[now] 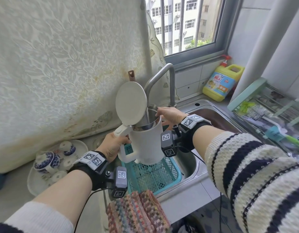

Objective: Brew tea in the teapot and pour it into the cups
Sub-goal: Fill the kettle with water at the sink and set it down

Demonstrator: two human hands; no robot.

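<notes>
My left hand (114, 145) grips the handle of a white electric kettle (146, 143), held over the sink with its round lid (131, 105) flipped open. A stream of water runs from the steel tap (162, 76) into the kettle's mouth. My right hand (169, 116) reaches behind the kettle to the base of the tap, fingers bent; what they touch is hidden. A blue-and-white teapot (47, 159) and small matching cups (67, 147) stand on a pale tray (31, 182) at the left.
A teal plastic basket (162, 175) sits in the steel sink (217, 115) under the kettle. A yellow detergent bottle (221, 81) stands behind the sink, a dish rack (270, 106) at the right. A knitted cloth (137, 214) hangs over the counter's front edge.
</notes>
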